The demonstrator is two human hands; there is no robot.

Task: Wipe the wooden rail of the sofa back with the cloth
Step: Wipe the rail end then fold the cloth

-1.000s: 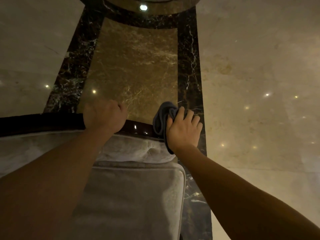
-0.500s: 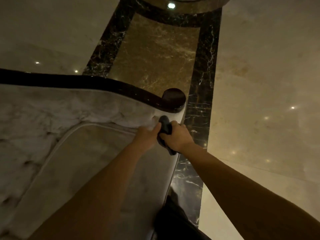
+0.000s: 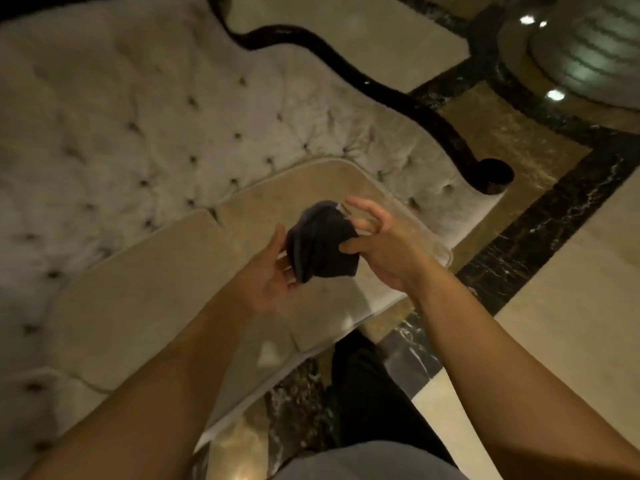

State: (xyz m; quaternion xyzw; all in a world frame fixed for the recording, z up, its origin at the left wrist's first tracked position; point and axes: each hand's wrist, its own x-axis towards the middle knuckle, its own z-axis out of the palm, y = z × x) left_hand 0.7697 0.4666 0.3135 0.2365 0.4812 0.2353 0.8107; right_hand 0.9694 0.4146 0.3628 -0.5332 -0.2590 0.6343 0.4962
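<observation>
A dark folded cloth (image 3: 320,244) hangs in the air above the sofa's seat cushion (image 3: 166,292), held between both hands. My left hand (image 3: 270,275) cups it from the left with the palm up. My right hand (image 3: 377,240) pinches its right side with thumb and fingers. The dark wooden rail (image 3: 391,98) curves along the top of the tufted pale sofa back (image 3: 138,116) and ends in a round scroll (image 3: 491,173) at the right. Both hands are well clear of the rail, in front of and below it.
Glossy marble floor (image 3: 571,289) with black inlaid bands (image 3: 540,220) lies to the right of and behind the sofa. My dark trouser leg (image 3: 367,386) stands by the sofa's front edge. A round stepped base (image 3: 595,53) sits at the top right.
Both hands left the rail's right end and drew back over the seat. The cloth went from my right hand alone to both hands. The view swung left, showing more of the sofa back.
</observation>
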